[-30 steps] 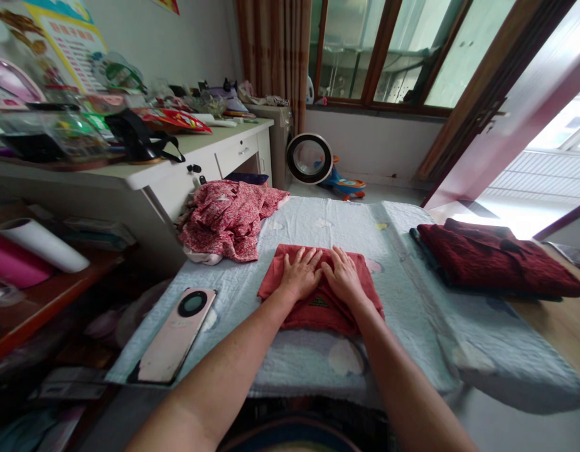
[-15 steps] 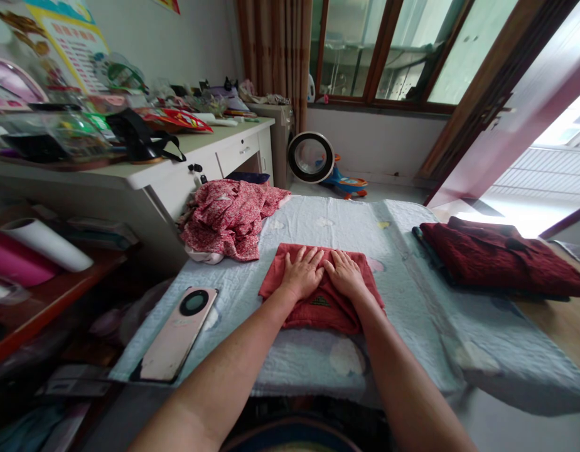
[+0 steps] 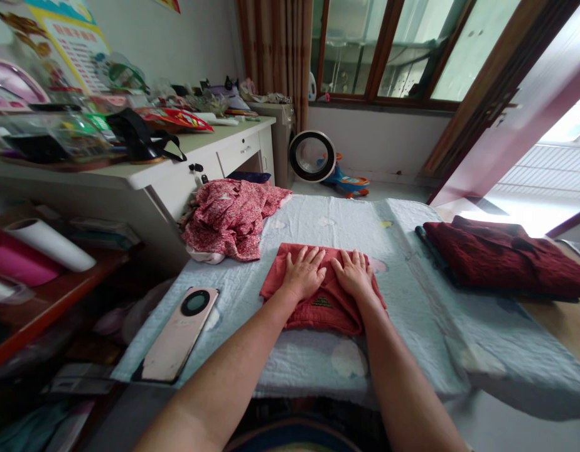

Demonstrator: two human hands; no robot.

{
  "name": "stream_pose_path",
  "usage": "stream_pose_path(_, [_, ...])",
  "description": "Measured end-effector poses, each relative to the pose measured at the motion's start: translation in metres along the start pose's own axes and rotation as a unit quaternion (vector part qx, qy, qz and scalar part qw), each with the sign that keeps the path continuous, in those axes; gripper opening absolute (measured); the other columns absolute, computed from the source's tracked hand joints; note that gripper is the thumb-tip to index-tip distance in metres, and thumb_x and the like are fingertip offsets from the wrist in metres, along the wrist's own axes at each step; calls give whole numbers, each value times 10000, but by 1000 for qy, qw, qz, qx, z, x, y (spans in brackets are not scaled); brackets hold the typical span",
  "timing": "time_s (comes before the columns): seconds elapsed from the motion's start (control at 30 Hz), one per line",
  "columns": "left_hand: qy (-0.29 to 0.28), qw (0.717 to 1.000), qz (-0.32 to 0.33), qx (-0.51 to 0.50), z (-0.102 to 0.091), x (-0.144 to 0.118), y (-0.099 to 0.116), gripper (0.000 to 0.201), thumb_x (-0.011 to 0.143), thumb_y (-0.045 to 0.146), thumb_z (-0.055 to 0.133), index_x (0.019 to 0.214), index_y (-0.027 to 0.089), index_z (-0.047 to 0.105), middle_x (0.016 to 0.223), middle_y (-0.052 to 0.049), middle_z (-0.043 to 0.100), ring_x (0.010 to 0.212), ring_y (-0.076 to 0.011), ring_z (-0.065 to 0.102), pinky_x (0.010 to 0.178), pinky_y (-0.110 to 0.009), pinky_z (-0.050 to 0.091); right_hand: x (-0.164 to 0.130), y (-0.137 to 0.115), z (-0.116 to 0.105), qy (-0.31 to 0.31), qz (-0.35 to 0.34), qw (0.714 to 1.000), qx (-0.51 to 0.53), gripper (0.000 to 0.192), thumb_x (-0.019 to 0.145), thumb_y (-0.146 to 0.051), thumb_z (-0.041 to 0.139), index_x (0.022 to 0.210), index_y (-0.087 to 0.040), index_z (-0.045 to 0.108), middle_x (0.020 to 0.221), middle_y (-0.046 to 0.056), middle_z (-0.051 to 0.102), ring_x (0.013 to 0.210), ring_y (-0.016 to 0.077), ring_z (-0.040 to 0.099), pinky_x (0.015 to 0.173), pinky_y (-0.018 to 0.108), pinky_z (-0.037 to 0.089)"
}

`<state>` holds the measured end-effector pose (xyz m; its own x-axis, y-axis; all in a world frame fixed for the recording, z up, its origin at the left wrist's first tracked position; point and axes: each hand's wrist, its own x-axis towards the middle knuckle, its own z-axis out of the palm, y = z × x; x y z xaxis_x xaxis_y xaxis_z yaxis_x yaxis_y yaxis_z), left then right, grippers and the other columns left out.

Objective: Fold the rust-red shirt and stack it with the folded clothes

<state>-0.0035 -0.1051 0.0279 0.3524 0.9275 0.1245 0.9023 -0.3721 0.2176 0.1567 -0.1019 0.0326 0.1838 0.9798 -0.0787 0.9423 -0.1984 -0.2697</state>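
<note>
A folded red garment (image 3: 327, 314) with a small dark label lies on the light blue patterned cloth (image 3: 415, 339) in front of me. My left hand (image 3: 305, 274) rests flat on the garment's upper left part, fingers spread and pointing away from me. On its upper right part lies my right hand (image 3: 353, 274), also flat with fingers apart. A narrow gap of red fabric shows between the two hands. Parts of the garment beneath both palms are hidden.
A crumpled red floral cloth (image 3: 228, 216) lies at the far left. A phone (image 3: 174, 345) sits near the left edge. Folded dark red clothes (image 3: 501, 254) are stacked on the right. Beyond stand a cluttered white desk (image 3: 177, 162) and a washing machine (image 3: 281, 135) with its round door open.
My right hand has slid slightly to the right across the garment, widening the gap between the hands. My left hand stays nearly in place. The garment looks the same.
</note>
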Motion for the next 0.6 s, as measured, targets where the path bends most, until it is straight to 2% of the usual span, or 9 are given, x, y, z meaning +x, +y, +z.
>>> stream_pose_path(0.23, [9,1000,3,-9,1,0,0,558,966,457,295,1505,316,256,1583,19,277,1457,-284,191,1116,-705,174,2,4,1,19,34,999,4,648,936,-613,311,1468,-249,377,1577,160,223,1453,351,162,1125,540,150])
stream_pose_path(0.43, [12,1000,4,-10,2,-1,-1,570,966,457,307,1512,309,243,1584,8,277,1458,-286,186,1124,-696,166,0,9,6,96,34,995,23,599,915,-541,411,1341,-136,523,1506,226,340,1388,400,295,1104,562,209])
stream_pose_path(0.5, [14,1000,5,-9,2,-1,-1,569,967,455,308,1512,308,243,1583,5,278,1458,-284,188,1126,-693,166,1,12,9,146,-3,988,47,561,906,-467,448,1317,-95,536,1472,230,394,1387,379,308,1114,545,227])
stream_pose_path(0.6, [12,1000,2,-10,1,-1,0,557,969,456,306,1506,317,258,1580,8,286,1456,-280,200,1125,-691,168,2,16,13,213,-125,963,110,484,891,-347,450,1286,-89,556,1423,180,483,1381,294,352,1137,464,266])
